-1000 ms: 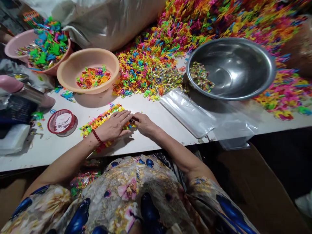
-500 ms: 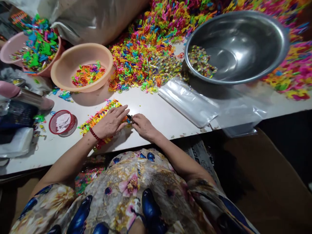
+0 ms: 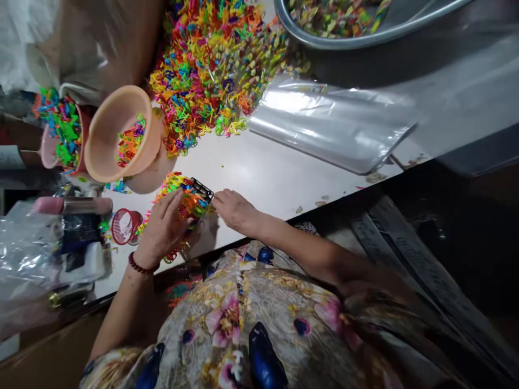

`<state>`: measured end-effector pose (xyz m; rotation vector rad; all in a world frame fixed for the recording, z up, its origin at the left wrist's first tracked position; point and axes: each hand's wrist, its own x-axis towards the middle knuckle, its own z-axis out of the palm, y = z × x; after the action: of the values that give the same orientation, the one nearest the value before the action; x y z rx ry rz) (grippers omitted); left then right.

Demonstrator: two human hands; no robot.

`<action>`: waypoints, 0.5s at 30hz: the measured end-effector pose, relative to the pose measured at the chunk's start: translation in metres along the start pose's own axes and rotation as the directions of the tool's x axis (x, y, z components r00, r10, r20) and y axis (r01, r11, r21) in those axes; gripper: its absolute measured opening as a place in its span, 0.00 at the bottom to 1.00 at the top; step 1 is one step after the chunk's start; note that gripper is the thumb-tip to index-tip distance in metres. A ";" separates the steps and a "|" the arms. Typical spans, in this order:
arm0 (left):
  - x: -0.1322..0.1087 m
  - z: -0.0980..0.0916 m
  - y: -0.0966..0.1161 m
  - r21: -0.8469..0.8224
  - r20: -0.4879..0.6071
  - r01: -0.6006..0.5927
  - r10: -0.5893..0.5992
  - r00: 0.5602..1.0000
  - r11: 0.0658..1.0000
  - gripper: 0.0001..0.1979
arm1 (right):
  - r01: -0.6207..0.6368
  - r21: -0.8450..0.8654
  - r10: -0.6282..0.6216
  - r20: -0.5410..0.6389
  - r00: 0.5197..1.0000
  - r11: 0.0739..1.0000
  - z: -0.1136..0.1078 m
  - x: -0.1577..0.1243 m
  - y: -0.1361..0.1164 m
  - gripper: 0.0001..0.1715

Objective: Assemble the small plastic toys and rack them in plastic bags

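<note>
A bundle of small bright plastic pieces [image 3: 178,186] lies on the white table in front of me, packed in rows. Along its right end runs a black slotted frame [image 3: 201,189]. My left hand [image 3: 164,224] rests on the near left side of the bundle, fingers stretched out, with a dark red bead bracelet at the wrist. At the frame's right corner my right hand [image 3: 235,210] has its fingertips pinched together; the exact grip there is small and partly hidden. Part of the bundle is covered by my left hand.
Behind lies a large heap of colourful plastic pieces [image 3: 194,70]. Clear plastic bags [image 3: 320,124] lie to the right, below a steel basin [image 3: 324,43]. On the left stand a peach bowl [image 3: 97,140], a red basket [image 3: 117,229] and a pink-capped bottle [image 3: 77,205].
The view has turned and shifted, bringing the bags closer. My left hand has drawn back to the left from the right end of the bundle, uncovering the black frame. My right hand stays at its corner.
</note>
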<state>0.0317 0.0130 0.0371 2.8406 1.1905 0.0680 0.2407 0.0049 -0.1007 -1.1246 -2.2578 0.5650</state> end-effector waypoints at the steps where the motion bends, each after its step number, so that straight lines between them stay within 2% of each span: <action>1: -0.002 0.002 0.005 0.020 -0.012 0.011 -0.011 1.000 1.000 0.39 | 0.022 -0.008 -0.022 -0.004 1.000 1.000 -0.001 -0.001 -0.001 0.12; 7: -0.005 0.026 0.017 0.101 -0.046 0.066 -0.061 0.997 0.993 0.42 | 0.182 -0.027 -0.183 -0.020 0.983 0.983 -0.002 -0.006 -0.004 0.09; 11: -0.009 0.032 0.014 0.066 -0.053 0.086 -0.083 0.995 0.994 0.39 | 0.176 -0.030 -0.178 -0.068 0.982 0.984 -0.003 -0.009 -0.004 0.09; 15: -0.016 0.026 0.010 0.013 -0.043 0.116 -0.115 0.992 0.993 0.34 | 0.141 -0.001 -0.141 -0.076 0.987 0.990 -0.004 -0.011 -0.005 0.09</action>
<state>0.0293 -0.0071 0.0114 2.7903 1.3675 0.1144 0.2456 -0.0062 -0.0983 -0.9589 -2.2474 0.4618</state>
